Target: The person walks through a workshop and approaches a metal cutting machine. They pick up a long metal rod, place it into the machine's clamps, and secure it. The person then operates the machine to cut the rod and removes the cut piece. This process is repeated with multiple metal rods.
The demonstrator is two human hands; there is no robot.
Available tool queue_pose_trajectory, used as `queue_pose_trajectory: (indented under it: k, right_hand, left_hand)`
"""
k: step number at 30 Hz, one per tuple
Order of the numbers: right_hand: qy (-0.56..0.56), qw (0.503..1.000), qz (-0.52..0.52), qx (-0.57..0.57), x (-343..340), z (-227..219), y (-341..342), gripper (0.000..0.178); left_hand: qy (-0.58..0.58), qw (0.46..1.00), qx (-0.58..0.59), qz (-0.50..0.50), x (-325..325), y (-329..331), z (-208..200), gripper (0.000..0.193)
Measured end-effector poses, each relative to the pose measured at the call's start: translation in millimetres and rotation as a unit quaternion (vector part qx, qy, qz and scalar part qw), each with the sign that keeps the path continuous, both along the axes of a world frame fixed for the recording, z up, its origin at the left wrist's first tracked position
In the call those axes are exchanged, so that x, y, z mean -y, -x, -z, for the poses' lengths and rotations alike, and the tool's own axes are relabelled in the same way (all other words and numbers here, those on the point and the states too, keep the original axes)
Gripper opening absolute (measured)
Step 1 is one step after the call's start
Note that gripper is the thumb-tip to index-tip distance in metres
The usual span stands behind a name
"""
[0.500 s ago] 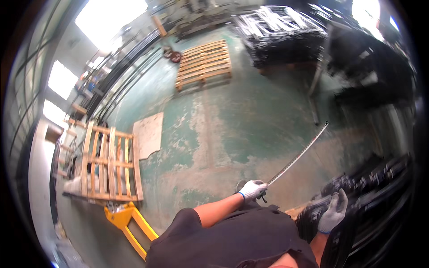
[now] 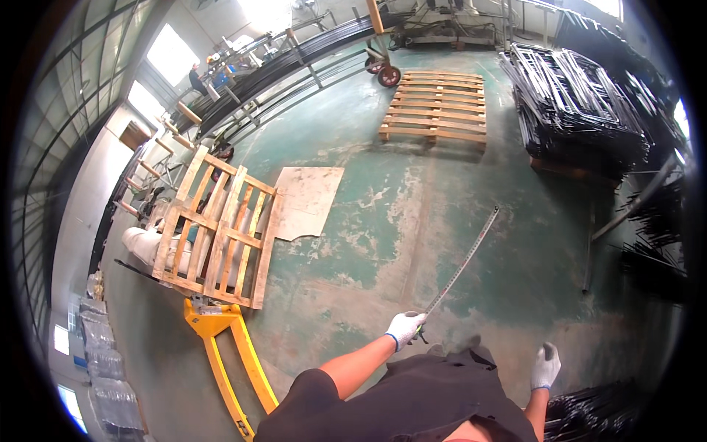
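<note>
Long thin metal strip (image 2: pixel 462 264) gripped at its near end by the gloved left hand (image 2: pixel 404 327), fingers clenched around it, far end raised over the green floor (image 2: pixel 383 214), right hand (image 2: pixel 546 366) hung loosely open near stacked black frames (image 2: pixel 589 416), yellow pallet jack (image 2: pixel 224 353) to the left.

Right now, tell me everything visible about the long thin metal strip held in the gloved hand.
The long thin grey metal strip is narrow, flat and straight, with a dull sheen. Its near end sits in the white-gloved left hand, which grips it; the rest slants up and to the right over the worn green concrete floor, its far end free. The white-gloved right hand is apart from it.
</note>
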State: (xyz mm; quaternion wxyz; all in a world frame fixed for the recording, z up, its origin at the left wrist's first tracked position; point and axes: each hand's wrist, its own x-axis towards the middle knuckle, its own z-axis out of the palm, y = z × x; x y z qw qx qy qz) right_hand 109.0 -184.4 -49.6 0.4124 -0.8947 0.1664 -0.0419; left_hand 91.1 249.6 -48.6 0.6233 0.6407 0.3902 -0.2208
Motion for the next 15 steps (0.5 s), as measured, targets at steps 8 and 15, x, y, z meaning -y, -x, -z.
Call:
queue_pose_trajectory:
  k: [8,15]
  right_hand:
    - [-0.117,0.922,0.207,-0.306,91,212,-12,0.013]
    - [0.135,0.938,-0.085,-0.309,37,259,-201,0.029]
  left_hand:
    - [0.059,0.997,0.000,-0.054,-31,-82,39,0.040]
    - [0.024,0.999,-0.031,-0.001,-88,-219,-22,0.043]
